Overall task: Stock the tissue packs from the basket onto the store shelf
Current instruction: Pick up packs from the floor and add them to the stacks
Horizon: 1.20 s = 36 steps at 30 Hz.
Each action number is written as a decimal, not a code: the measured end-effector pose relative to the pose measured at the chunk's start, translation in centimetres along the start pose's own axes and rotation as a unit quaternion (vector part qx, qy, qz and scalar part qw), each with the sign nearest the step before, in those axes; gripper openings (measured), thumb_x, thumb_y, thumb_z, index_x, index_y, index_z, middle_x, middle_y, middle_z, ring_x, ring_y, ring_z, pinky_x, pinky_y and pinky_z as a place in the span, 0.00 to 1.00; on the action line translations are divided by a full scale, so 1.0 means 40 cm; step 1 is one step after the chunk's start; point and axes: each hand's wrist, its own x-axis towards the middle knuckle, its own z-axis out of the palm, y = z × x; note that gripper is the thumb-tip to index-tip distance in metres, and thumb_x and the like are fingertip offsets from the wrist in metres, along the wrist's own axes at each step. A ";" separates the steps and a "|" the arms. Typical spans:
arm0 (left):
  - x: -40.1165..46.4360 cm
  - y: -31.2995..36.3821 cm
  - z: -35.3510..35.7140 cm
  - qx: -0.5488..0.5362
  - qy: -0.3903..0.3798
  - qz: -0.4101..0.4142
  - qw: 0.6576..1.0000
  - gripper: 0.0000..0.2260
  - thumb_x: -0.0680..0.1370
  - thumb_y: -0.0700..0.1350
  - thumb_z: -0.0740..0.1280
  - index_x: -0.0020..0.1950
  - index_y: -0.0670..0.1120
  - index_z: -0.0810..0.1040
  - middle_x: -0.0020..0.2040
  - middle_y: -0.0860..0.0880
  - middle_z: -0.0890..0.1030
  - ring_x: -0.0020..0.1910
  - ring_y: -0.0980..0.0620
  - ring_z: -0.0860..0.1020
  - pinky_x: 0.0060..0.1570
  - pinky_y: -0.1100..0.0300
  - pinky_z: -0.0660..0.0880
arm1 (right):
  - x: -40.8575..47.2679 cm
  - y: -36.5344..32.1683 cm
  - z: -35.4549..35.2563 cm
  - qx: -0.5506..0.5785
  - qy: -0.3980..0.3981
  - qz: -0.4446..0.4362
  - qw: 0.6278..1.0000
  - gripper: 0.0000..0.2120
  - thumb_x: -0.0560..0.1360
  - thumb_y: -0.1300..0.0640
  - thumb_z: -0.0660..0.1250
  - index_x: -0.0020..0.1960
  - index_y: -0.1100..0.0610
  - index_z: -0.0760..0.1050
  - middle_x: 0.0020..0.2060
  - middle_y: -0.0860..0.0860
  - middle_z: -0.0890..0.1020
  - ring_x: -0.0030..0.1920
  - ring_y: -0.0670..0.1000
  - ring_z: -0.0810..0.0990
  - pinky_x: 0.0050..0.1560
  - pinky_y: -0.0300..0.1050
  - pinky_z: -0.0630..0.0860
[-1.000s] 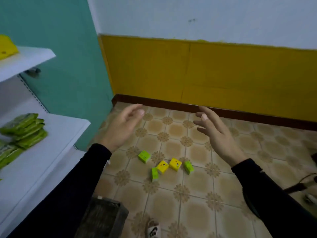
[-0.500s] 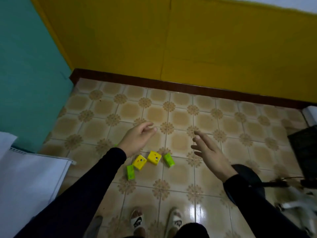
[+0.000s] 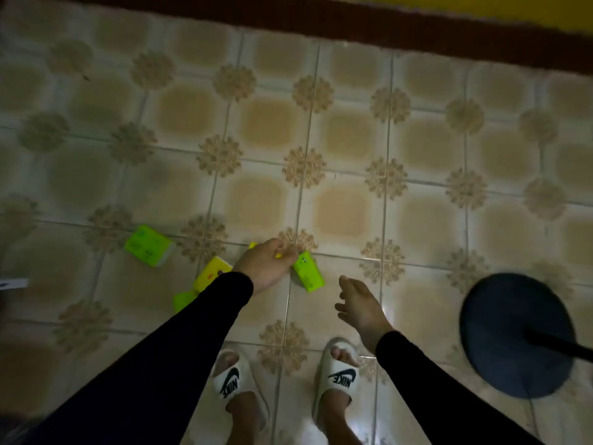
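Several small tissue packs lie on the tiled floor in front of my feet. One green pack [image 3: 149,245] is farthest left, with a yellow pack [image 3: 213,272] and a green pack [image 3: 183,299] partly hidden behind my left sleeve. My left hand [image 3: 264,266] reaches down over another yellow pack [image 3: 253,245], fingers curled round it so only slivers show. Its fingertips touch a green pack [image 3: 308,273] on the right. My right hand [image 3: 357,308] hovers just right of that pack, fingers loose and holding nothing. Basket and shelf boards are out of view.
A dark round stand base [image 3: 513,335] with a black pole sits on the floor at the right. My feet in white slides [image 3: 337,377] stand just below the packs. A brown skirting board [image 3: 385,24] runs along the far wall. A white corner [image 3: 12,283] pokes in at the left.
The view has tipped down to the floor and come closer. Both hands have dropped towards the packs; my left hand now covers the yellow pack that was in plain sight before.
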 end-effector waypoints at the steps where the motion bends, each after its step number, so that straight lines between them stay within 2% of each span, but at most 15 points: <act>1: 0.092 -0.040 0.053 0.002 -0.015 -0.005 1.000 0.22 0.81 0.57 0.60 0.72 0.48 0.69 0.68 0.47 0.73 0.64 0.47 0.73 0.53 0.62 0.66 | 0.096 0.045 0.023 0.010 0.009 0.023 1.000 0.17 0.82 0.45 0.59 0.64 0.54 0.71 0.46 0.52 0.76 0.51 0.58 0.80 0.59 0.56 0.76; 3: 0.254 -0.123 0.160 0.012 -0.030 -0.007 0.999 0.19 0.81 0.56 0.60 0.68 0.47 0.71 0.67 0.46 0.74 0.61 0.46 0.75 0.52 0.60 0.69 | 0.271 0.137 0.068 0.054 0.031 0.068 0.996 0.18 0.82 0.45 0.59 0.66 0.54 0.70 0.50 0.53 0.75 0.52 0.57 0.78 0.55 0.53 0.76; 9: 0.581 -0.292 0.397 0.048 -0.055 -0.002 0.997 0.26 0.81 0.56 0.60 0.76 0.48 0.61 0.76 0.47 0.65 0.72 0.45 0.66 0.65 0.55 0.66 | 0.617 0.324 0.169 0.216 0.002 0.146 0.965 0.23 0.83 0.43 0.57 0.74 0.51 0.65 0.66 0.53 0.70 0.64 0.58 0.73 0.59 0.48 0.72; 12: 0.626 -0.320 0.448 0.019 -0.065 -0.005 0.998 0.27 0.81 0.56 0.60 0.78 0.48 0.60 0.75 0.47 0.66 0.71 0.44 0.67 0.67 0.52 0.67 | 0.676 0.348 0.193 0.294 -0.031 0.148 0.944 0.22 0.83 0.45 0.55 0.72 0.54 0.70 0.65 0.54 0.76 0.63 0.56 0.75 0.61 0.48 0.71; 15: 0.594 -0.315 0.435 -0.009 -0.067 -0.015 0.998 0.26 0.81 0.57 0.59 0.77 0.48 0.62 0.73 0.48 0.69 0.67 0.45 0.71 0.63 0.50 0.71 | 0.642 0.322 0.190 0.319 -0.027 0.147 0.936 0.20 0.84 0.47 0.55 0.70 0.55 0.70 0.63 0.55 0.77 0.64 0.57 0.75 0.66 0.49 0.69; 18: 0.499 -0.240 0.362 -0.020 0.002 0.004 1.000 0.22 0.80 0.55 0.61 0.71 0.45 0.68 0.65 0.46 0.75 0.59 0.46 0.75 0.53 0.57 0.70 | 0.534 0.243 0.161 0.296 -0.015 0.102 0.950 0.17 0.84 0.47 0.55 0.67 0.54 0.71 0.59 0.52 0.79 0.62 0.54 0.76 0.62 0.47 0.70; 20: 0.412 -0.159 0.274 -0.053 0.065 0.012 0.996 0.21 0.79 0.56 0.63 0.66 0.44 0.71 0.60 0.44 0.76 0.53 0.46 0.76 0.47 0.60 0.69 | 0.437 0.147 0.138 0.262 -0.013 0.049 0.964 0.17 0.83 0.46 0.56 0.67 0.53 0.72 0.60 0.51 0.80 0.59 0.50 0.78 0.53 0.43 0.74; 23: 0.258 -0.021 0.092 -0.116 0.121 0.033 0.985 0.21 0.79 0.57 0.62 0.68 0.47 0.69 0.59 0.45 0.74 0.50 0.47 0.76 0.46 0.59 0.69 | 0.250 -0.058 0.107 0.209 -0.006 -0.052 0.977 0.13 0.83 0.51 0.58 0.65 0.54 0.71 0.56 0.50 0.80 0.51 0.47 0.80 0.45 0.40 0.75; 25: 0.138 0.072 -0.053 -0.143 0.166 0.061 0.974 0.20 0.79 0.55 0.63 0.68 0.48 0.69 0.58 0.45 0.74 0.47 0.50 0.76 0.43 0.60 0.71 | 0.104 -0.204 0.096 0.173 -0.011 -0.131 0.976 0.10 0.82 0.53 0.61 0.62 0.53 0.73 0.57 0.51 0.80 0.51 0.47 0.80 0.49 0.43 0.77; 27: 0.002 0.160 -0.203 -0.166 0.210 0.097 0.959 0.18 0.78 0.51 0.64 0.66 0.48 0.72 0.54 0.46 0.76 0.44 0.52 0.77 0.38 0.63 0.70 | -0.057 -0.346 0.092 0.143 -0.021 -0.206 0.968 0.07 0.81 0.53 0.63 0.59 0.49 0.74 0.60 0.52 0.80 0.56 0.49 0.80 0.60 0.52 0.77; 29: -0.142 0.240 -0.343 -0.194 0.244 0.136 0.940 0.18 0.76 0.51 0.65 0.64 0.48 0.73 0.51 0.47 0.78 0.45 0.50 0.78 0.40 0.59 0.73 | -0.224 -0.476 0.092 0.115 -0.030 -0.278 0.953 0.08 0.79 0.52 0.65 0.58 0.47 0.76 0.61 0.51 0.79 0.60 0.51 0.79 0.66 0.57 0.74; 30: -0.217 0.276 -0.410 -0.210 0.258 0.153 0.931 0.18 0.75 0.52 0.65 0.63 0.49 0.73 0.51 0.47 0.78 0.46 0.50 0.79 0.41 0.57 0.74 | -0.312 -0.539 0.093 0.100 -0.041 -0.314 0.943 0.10 0.78 0.50 0.66 0.59 0.45 0.76 0.61 0.49 0.79 0.61 0.50 0.79 0.66 0.59 0.74; 32: -0.375 0.339 -0.534 -0.245 0.286 0.186 0.908 0.14 0.77 0.48 0.65 0.61 0.51 0.71 0.51 0.50 0.78 0.46 0.54 0.79 0.39 0.62 0.74 | -0.494 -0.651 0.097 0.069 -0.062 -0.371 0.924 0.16 0.72 0.43 0.68 0.59 0.41 0.77 0.61 0.46 0.79 0.62 0.50 0.78 0.65 0.60 0.74; 34: -0.534 0.386 -0.639 -0.273 0.311 0.209 0.886 0.11 0.78 0.44 0.64 0.60 0.51 0.70 0.51 0.53 0.78 0.45 0.58 0.78 0.38 0.65 0.74 | -0.668 -0.740 0.102 0.044 -0.084 -0.422 0.902 0.17 0.69 0.39 0.68 0.58 0.38 0.77 0.60 0.44 0.80 0.60 0.48 0.79 0.64 0.58 0.75; 36: -0.692 0.422 -0.726 -0.290 0.348 0.228 0.862 0.10 0.78 0.43 0.65 0.59 0.51 0.71 0.52 0.54 0.78 0.48 0.56 0.78 0.43 0.59 0.75 | -0.844 -0.807 0.108 0.022 -0.107 -0.472 0.875 0.13 0.75 0.43 0.67 0.59 0.39 0.75 0.58 0.43 0.80 0.56 0.43 0.80 0.59 0.48 0.78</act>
